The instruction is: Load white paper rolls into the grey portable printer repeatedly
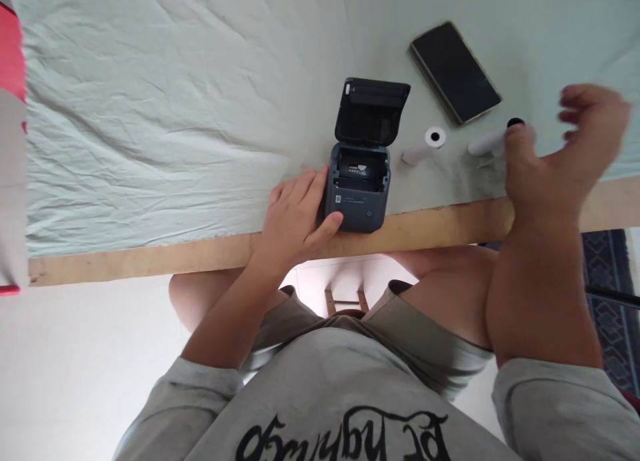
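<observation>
A small dark blue-grey portable printer (356, 211) stands near the table's front edge. Its black lid (371, 114) is flipped up, showing a hollow bay with no roll in it. My left hand (297, 214) grips the printer's left side, the thumb on its lower left corner. Just right of the printer is a white paper roll (419, 149) with a dark core. Further right, another white paper roll (485, 143) is partly covered by my right thumb; whether they touch I cannot tell. My right hand (555, 157) is open over that side, slightly blurred, fingers apart and holding nothing.
A phone (456, 73) with a dark screen lies behind the rolls. Pale green cloth (175, 114) covers the table, wrinkled on the left. The wooden front edge (445, 224) runs close above my legs. A patterned dark rug (607, 267) shows on the floor at right.
</observation>
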`<state>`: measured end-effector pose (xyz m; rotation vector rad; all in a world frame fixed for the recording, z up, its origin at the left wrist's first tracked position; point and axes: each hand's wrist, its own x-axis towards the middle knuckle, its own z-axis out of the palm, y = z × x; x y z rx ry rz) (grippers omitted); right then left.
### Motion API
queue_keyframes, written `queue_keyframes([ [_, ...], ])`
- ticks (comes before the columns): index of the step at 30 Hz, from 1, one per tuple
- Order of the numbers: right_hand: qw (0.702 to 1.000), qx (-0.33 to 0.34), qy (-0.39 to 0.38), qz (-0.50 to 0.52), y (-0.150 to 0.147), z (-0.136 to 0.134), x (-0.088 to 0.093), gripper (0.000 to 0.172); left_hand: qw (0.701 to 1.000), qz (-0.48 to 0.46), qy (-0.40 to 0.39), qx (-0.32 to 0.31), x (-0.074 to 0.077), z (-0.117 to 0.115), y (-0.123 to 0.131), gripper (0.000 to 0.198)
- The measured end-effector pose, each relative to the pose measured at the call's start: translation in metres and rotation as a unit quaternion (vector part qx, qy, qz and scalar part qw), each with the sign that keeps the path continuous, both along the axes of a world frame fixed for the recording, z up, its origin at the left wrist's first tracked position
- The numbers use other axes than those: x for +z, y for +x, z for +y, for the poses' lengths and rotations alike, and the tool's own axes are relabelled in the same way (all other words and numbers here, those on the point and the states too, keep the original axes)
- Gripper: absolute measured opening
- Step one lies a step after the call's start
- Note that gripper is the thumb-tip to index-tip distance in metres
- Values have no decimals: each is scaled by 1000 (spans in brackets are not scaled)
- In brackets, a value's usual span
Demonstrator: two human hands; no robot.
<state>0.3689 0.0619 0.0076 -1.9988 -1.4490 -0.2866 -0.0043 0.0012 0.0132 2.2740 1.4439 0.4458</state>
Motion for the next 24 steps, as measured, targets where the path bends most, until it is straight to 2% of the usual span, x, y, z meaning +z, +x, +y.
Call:
queue_keyframes([
  [3, 994, -48, -94, 19, 0, 7, -10, 70, 1000, -4, 1, -1, 0, 0, 0, 103],
  [6, 989, -53, -135, 18, -9, 6, -10, 64, 1000, 6, -3, 2, 0, 0, 0, 97],
  [9, 987, -40, -151, 42, -12, 3, -6, 57, 1000, 17, -3, 4, 1, 0, 1, 89],
  [13, 989, 4, -122, 83, -13, 3, -4, 51, 1000, 28, -3, 4, 1, 1, 2, 85],
  [16, 984, 65, -53, 155, -19, 0, -7, 42, 1000, 29, 6, 5, -1, 1, 2, 85],
  [19, 954, 174, 14, 246, -31, -7, -11, 47, 1000, 27, 15, 4, -3, 2, 2, 88],
  [21, 936, 231, 7, 265, -39, -12, -14, 52, 999, 25, 21, 4, -4, 2, 2, 90],
  [24, 929, 271, -31, 250, -46, -16, -16, 52, 999, 27, 22, 3, -5, 2, 2, 90],
])
